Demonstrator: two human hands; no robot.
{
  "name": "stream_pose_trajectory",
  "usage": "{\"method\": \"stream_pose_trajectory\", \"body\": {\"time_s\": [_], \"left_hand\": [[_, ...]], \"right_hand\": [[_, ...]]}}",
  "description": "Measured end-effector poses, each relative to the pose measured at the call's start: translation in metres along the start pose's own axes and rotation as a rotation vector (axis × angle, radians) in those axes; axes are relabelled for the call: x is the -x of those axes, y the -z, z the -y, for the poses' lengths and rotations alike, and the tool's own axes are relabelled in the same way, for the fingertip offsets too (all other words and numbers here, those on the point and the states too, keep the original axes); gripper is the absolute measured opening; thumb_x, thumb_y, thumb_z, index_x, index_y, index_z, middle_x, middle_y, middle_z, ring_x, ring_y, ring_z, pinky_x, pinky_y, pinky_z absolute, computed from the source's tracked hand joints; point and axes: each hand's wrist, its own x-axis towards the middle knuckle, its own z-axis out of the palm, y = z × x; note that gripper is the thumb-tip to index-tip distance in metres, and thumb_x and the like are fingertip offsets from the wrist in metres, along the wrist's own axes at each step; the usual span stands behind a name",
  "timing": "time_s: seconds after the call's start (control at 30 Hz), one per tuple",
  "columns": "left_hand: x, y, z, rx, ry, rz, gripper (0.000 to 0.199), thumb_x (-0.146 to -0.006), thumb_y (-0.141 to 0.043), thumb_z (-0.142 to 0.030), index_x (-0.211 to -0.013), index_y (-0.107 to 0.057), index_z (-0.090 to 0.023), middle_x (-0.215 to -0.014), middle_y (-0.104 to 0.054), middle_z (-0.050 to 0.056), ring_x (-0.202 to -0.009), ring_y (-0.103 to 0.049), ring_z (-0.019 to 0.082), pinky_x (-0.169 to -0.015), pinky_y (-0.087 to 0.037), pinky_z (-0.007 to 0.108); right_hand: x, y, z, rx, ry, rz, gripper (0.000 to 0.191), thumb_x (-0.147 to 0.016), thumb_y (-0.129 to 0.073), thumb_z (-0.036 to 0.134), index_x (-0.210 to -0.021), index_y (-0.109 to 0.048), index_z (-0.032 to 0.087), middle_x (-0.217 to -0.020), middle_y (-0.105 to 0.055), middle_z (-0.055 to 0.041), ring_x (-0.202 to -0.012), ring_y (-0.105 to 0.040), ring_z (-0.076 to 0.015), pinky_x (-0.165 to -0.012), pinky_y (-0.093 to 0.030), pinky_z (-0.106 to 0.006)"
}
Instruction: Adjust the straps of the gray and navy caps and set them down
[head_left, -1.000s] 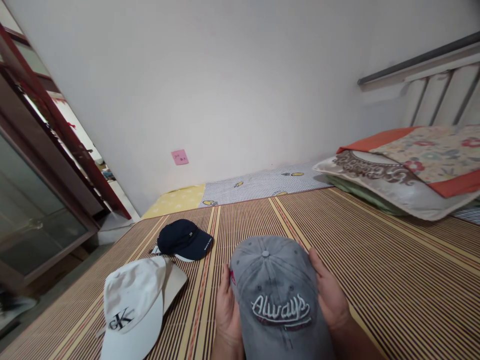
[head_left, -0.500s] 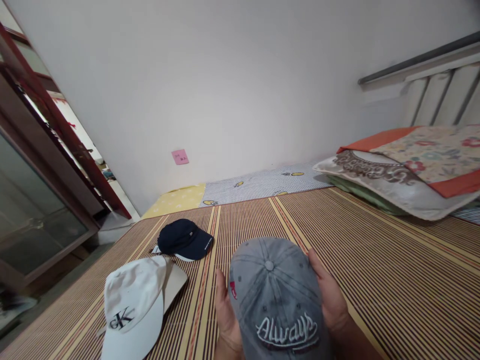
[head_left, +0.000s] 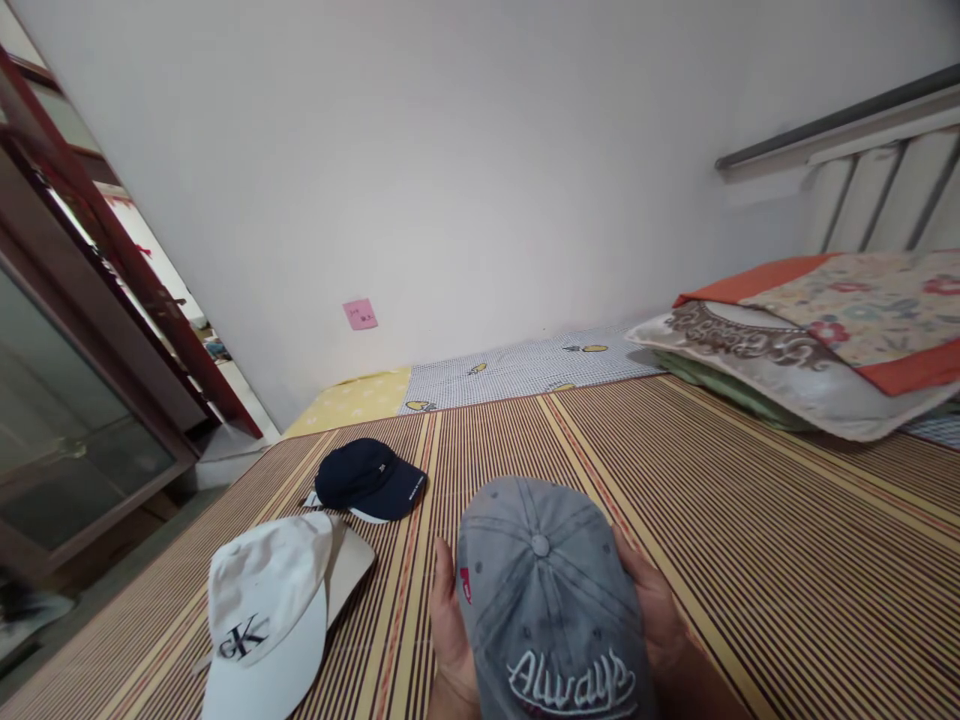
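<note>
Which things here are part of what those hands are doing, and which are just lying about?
In hand:
- grey cap, held between left hand and right hand

Lying about, untouched:
- white cap
- navy cap
- bedding pile

From here I see one faded grey cap [head_left: 551,590], red patch at its side, crown upward, white "Always" lettering toward me, held between left hand [head_left: 454,640] and right hand [head_left: 661,612].
</note>
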Motion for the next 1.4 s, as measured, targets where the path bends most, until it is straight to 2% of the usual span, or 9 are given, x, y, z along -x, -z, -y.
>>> {"method": "stream_pose_trajectory", "body": {"time_s": [0.1,0.2,0.37,0.53,0.67,0.77,1.0,1.17,1.4], "left_hand": [[0.000,0.000,0.000,-0.022,-0.013,-0.001,0.091,-0.093,-0.009,-0.080,-0.140,-0.066,-0.026,-0.163,-0.046,0.010,-0.160,-0.020,0.033,-0.129,0.002,0.055],[-0.001,-0.002,0.001,-0.037,-0.030,-0.005,0.093,-0.092,-0.012,-0.081,-0.137,-0.068,-0.023,-0.164,-0.045,0.012,-0.160,-0.018,0.035,-0.129,0.003,0.057],[-0.002,0.004,0.005,-0.010,-0.040,-0.051,0.085,-0.096,-0.018,-0.077,-0.134,-0.071,-0.022,-0.163,-0.047,0.012,-0.160,-0.018,0.035,-0.128,0.002,0.059],[-0.004,0.017,0.010,0.011,-0.064,-0.142,0.071,-0.102,-0.025,-0.066,-0.127,-0.076,-0.022,-0.155,-0.058,0.012,-0.158,-0.026,0.034,-0.129,-0.002,0.060],[-0.008,0.023,0.012,0.035,-0.067,-0.198,0.063,-0.107,-0.025,-0.052,-0.120,-0.079,-0.023,-0.144,-0.068,0.010,-0.155,-0.034,0.031,-0.131,-0.005,0.056],[-0.011,0.020,0.012,0.035,-0.055,-0.153,0.064,-0.108,-0.019,-0.046,-0.124,-0.077,-0.025,-0.146,-0.066,0.009,-0.155,-0.035,0.028,-0.131,-0.002,0.053],[-0.001,0.005,0.008,0.023,-0.049,-0.004,0.075,-0.102,-0.017,-0.066,-0.132,-0.072,-0.026,-0.153,-0.059,0.010,-0.159,-0.023,0.031,-0.130,0.002,0.054],[0.006,0.010,0.008,-0.008,-0.056,-0.022,0.078,-0.100,-0.012,-0.068,-0.135,-0.070,-0.029,-0.159,-0.053,0.007,-0.161,-0.016,0.030,-0.129,0.005,0.056],[-0.001,0.002,0.005,0.042,-0.117,0.033,0.082,-0.103,-0.001,-0.059,-0.138,-0.068,-0.027,-0.145,-0.067,0.004,-0.160,-0.020,0.025,-0.130,0.008,0.049]], "right_hand": [[0.000,0.002,0.001,-0.048,-0.048,-0.006,0.044,-0.077,-0.080,0.062,-0.089,-0.083,0.019,-0.120,-0.079,-0.0149,-0.139,-0.055,-0.0378,-0.121,-0.034,-0.059],[0.002,0.003,0.006,-0.105,-0.035,-0.049,0.041,-0.079,-0.078,0.060,-0.086,-0.084,0.020,-0.115,-0.081,-0.0144,-0.137,-0.058,-0.0380,-0.120,-0.035,-0.059],[0.005,0.008,0.016,-0.093,0.051,-0.129,0.037,-0.082,-0.078,0.053,-0.094,-0.083,0.019,-0.121,-0.079,-0.0150,-0.138,-0.057,-0.0382,-0.120,-0.035,-0.060],[0.007,0.015,0.025,-0.096,0.130,-0.211,0.036,-0.089,-0.073,0.048,-0.110,-0.081,0.020,-0.125,-0.077,-0.0138,-0.136,-0.060,-0.0361,-0.120,-0.036,-0.058],[0.007,0.014,0.031,-0.096,0.162,-0.202,0.038,-0.086,-0.077,0.042,-0.117,-0.079,0.021,-0.125,-0.078,-0.0131,-0.134,-0.061,-0.0366,-0.119,-0.038,-0.058],[0.008,0.011,0.031,-0.086,0.150,-0.183,0.039,-0.084,-0.079,0.044,-0.115,-0.079,0.020,-0.126,-0.077,-0.0140,-0.134,-0.061,-0.0375,-0.119,-0.038,-0.059],[0.005,0.013,0.020,-0.033,0.051,-0.167,0.044,-0.085,-0.074,0.058,-0.104,-0.082,0.019,-0.125,-0.077,-0.0145,-0.138,-0.057,-0.0376,-0.119,-0.038,-0.059],[-0.001,0.014,0.014,-0.041,-0.024,-0.121,0.047,-0.083,-0.072,0.065,-0.091,-0.082,0.020,-0.117,-0.080,-0.0143,-0.138,-0.058,-0.0372,-0.119,-0.037,-0.060],[-0.003,0.006,0.015,-0.017,0.007,-0.102,0.056,-0.079,-0.076,0.066,-0.110,-0.079,0.019,-0.126,-0.077,-0.0156,-0.138,-0.057,-0.0385,-0.118,-0.036,-0.061]]}}
